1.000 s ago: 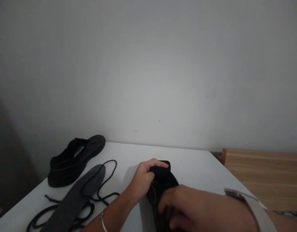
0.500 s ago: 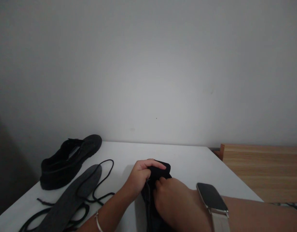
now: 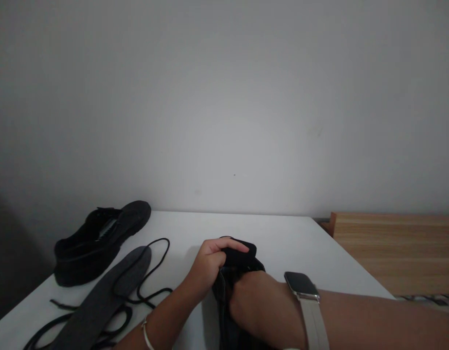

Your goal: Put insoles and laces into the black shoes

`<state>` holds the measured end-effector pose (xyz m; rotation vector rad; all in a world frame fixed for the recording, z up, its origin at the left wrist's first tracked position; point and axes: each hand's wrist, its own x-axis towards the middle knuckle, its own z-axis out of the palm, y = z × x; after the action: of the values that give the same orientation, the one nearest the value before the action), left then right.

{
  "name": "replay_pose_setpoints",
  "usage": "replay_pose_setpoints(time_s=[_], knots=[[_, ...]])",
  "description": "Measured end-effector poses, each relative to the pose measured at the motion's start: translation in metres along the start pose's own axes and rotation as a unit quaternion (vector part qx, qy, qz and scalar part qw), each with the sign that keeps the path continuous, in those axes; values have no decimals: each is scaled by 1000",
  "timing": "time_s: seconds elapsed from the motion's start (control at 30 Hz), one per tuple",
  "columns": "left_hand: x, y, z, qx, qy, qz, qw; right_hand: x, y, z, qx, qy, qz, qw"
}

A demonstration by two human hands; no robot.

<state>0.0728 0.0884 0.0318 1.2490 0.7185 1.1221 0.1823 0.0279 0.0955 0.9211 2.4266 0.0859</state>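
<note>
Left hand [image 3: 206, 265] grips black shoe [image 3: 241, 255]; right hand [image 3: 259, 304] reaches inside.

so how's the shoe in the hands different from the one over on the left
The held shoe is gripped at its end by the left hand, with the right hand covering it, fingers out of sight; the far shoe sits untouched on the table. The held shoe is mostly hidden; the far shoe shows whole, flat on its sole. Both are black.

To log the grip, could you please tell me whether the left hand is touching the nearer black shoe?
Touching. In the head view, the left hand wraps its fingers over the top edge of the nearer black shoe.
</note>
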Motion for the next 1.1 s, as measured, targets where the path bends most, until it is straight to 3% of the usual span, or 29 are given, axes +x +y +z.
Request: replay_pose_setpoints(time_s=[0.2,0.37,0.57,0.77,1.1], knots=[[0,-2,1,-4,2,-3,1000,-7,8,2,13,13,-18,1000],[-1,-3,0,-1,10,-16,1000,-20,6,-20,13,-66,-100,993],[0,-4,0,4,20,-22,1000,-26,-18,-33,15,-48,-9,999],[-1,-3,2,10,23,-15,1000,-26,-14,-26,24,-48,-37,998],[-4,-4,0,32,-16,3,999,-9,-18,-21,11,-27,8,1000]])
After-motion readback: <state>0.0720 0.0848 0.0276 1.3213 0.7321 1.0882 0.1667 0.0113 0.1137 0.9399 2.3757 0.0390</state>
